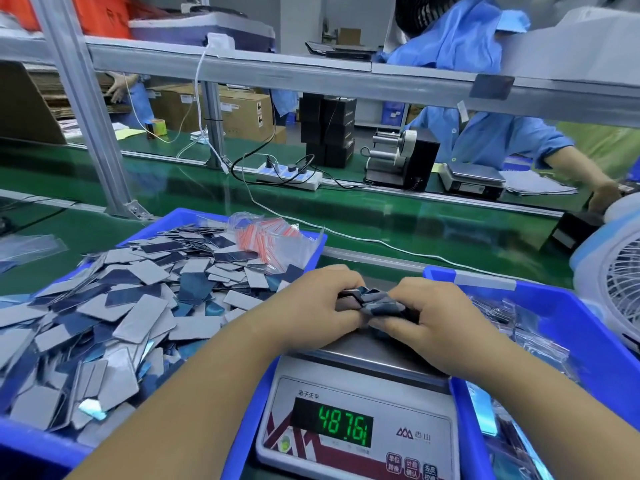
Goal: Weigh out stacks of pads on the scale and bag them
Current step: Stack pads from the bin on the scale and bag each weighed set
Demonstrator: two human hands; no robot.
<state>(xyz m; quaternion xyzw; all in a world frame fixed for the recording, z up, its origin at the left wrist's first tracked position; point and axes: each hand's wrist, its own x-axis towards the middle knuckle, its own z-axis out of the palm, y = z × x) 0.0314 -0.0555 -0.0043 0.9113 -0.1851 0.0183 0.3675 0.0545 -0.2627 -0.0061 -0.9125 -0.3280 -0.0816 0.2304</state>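
Both hands meet over the pan of the scale (360,362); the left hand (322,303) and the right hand (433,317) grip a stack of pads (374,301) between them, fingers curled round its ends, the stack held low over the pan, though whether it touches the steel I cannot tell; the pads look grey and dark blue, their edges fanned a little unevenly. The scale's green display (341,426) reads 487.61; the scale stands on the surface between two blue bins.

The left bin (242,427) is heaped with loose pads (114,317), grey faces and blue faces mixed, lying every which way; at its far corner sits a pile of small clear bags (273,237) with red strips. The right bin (568,317) holds clear bagged packs (519,327), partly hidden behind the right forearm. A white fan (613,271) stands at the right edge, just beyond that bin.

Behind the bins runs a green conveyor (381,216); a thin white cable (346,233) trails across it towards a power strip (291,174). Further back there is a label dispenser (398,157), a second scale (474,178), and a person in a blue coat (491,133) reaching to the right; cardboard boxes (242,112) are stacked in the background.
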